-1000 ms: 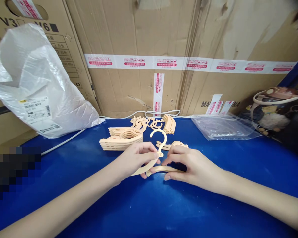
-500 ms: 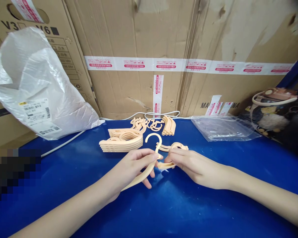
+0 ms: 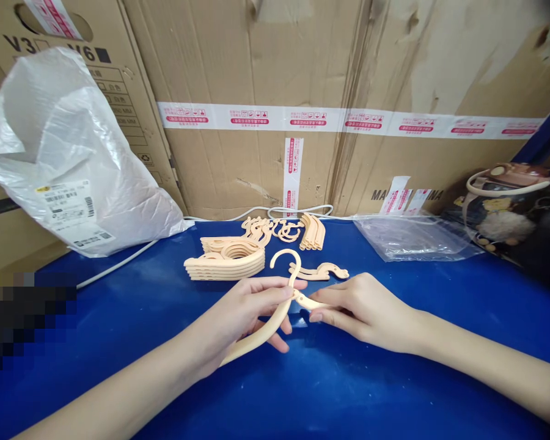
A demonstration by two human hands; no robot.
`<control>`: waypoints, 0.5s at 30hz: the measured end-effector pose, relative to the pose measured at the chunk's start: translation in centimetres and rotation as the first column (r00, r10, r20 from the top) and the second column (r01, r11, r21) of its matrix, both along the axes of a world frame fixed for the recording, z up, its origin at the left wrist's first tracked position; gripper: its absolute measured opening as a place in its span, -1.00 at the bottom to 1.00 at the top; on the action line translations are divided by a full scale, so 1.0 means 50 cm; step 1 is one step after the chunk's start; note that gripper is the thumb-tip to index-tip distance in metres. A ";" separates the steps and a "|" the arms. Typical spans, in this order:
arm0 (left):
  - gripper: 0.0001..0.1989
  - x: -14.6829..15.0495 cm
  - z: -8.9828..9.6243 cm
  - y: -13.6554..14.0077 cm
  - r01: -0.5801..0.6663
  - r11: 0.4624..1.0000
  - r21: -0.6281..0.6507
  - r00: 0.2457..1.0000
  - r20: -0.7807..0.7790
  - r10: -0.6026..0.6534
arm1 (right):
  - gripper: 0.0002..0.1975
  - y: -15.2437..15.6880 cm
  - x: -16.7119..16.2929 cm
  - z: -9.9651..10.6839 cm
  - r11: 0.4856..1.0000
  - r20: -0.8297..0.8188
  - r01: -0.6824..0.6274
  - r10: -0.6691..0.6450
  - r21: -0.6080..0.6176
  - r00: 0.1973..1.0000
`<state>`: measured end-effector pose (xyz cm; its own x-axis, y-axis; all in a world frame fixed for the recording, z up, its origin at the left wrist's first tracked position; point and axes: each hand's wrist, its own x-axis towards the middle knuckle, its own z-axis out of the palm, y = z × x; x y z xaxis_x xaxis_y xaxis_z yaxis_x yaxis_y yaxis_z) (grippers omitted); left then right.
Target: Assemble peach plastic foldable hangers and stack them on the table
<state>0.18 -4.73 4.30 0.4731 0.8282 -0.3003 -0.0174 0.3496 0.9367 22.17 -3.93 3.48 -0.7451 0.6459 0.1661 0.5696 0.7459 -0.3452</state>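
My left hand (image 3: 254,311) pinches a cream plastic hanger piece (image 3: 268,330) near its joint, with the curved hook (image 3: 288,256) standing up above the thumb. The long arm of this piece slopes down to the left under my palm. My right hand (image 3: 360,305) is closed on a shorter cream hanger arm (image 3: 307,300), whose tip meets the base of the hook. Most of that arm is hidden by my fingers; whether the two parts are locked together I cannot tell. Just behind lies a loose pair of curved hanger parts (image 3: 323,271).
Behind my left hand sits a stack of hanger pieces (image 3: 224,266). Farther back are loose hooks (image 3: 286,231) and stacked short arms (image 3: 312,232). A white plastic bag (image 3: 73,159), a clear bag (image 3: 412,238), a dark bag (image 3: 499,214) and cardboard boxes (image 3: 256,171) border the blue table (image 3: 302,391).
The short arm in my right hand has come up against the joint below the hook, and its tip now touches there. My left hand has barely moved.
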 end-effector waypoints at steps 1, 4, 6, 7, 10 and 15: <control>-0.70 0.000 0.000 0.000 0.017 1.000 -0.008 1.000 0.014 -0.017 | -0.70 -0.001 0.000 -0.002 1.000 -0.004 0.000 0.000 0.006 1.000; -0.69 -0.003 -0.003 0.003 0.062 0.997 -0.037 0.996 0.059 -0.060 | -0.69 -0.001 0.002 -0.008 0.999 -0.018 0.011 -0.010 0.041 1.000; -0.68 -0.005 -0.005 0.004 0.085 0.995 -0.056 0.993 0.082 -0.080 | -0.67 0.000 0.004 -0.012 0.997 -0.025 0.015 -0.013 0.076 1.000; -0.68 -0.005 -0.006 0.005 0.096 0.993 -0.067 0.992 0.089 -0.090 | -0.66 0.002 0.005 -0.013 0.996 -0.029 0.014 -0.011 0.092 1.000; -0.70 -0.006 -0.007 0.006 0.111 0.990 -0.083 0.990 0.101 -0.102 | -0.65 0.003 0.009 -0.015 0.992 -0.036 0.004 0.000 0.127 0.999; -0.73 -0.004 -0.008 0.005 0.092 0.994 -0.053 0.993 0.076 -0.088 | -0.67 -0.001 0.010 -0.011 0.994 -0.053 -0.009 0.015 0.112 0.998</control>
